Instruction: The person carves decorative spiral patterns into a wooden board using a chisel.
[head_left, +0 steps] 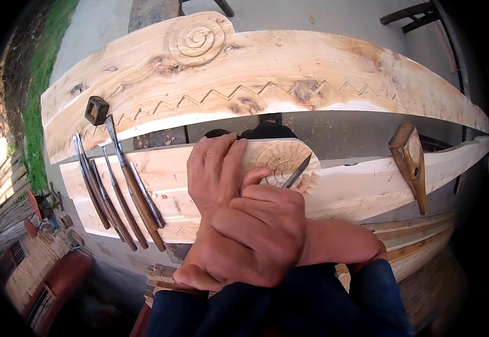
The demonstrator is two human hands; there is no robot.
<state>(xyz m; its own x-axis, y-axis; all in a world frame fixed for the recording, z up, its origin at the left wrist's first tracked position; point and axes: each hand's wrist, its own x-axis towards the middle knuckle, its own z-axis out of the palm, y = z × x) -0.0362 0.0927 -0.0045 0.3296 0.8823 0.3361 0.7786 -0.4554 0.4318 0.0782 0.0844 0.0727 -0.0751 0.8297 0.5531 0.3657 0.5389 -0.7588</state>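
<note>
My right hand [255,230] is closed in a fist around a chisel, whose handle is hidden inside it. The chisel's narrow steel blade [298,172] slants up and right across a round carved rosette [281,156] on the near board [351,185]. Flat on that board, just left of the rosette, lies my left hand [216,171], fingers stretched out. Its thumb points toward the blade; whether it touches the steel I cannot tell. The right fist covers the left wrist and lower palm.
Several wood-handled chisels [123,199] lie across the near board's left part, by a dark square block with a hollow [96,110]. On its right rests a wooden club-like mallet [410,168]. Beyond, a long curved board [340,62] bears a spiral and zigzag grooves.
</note>
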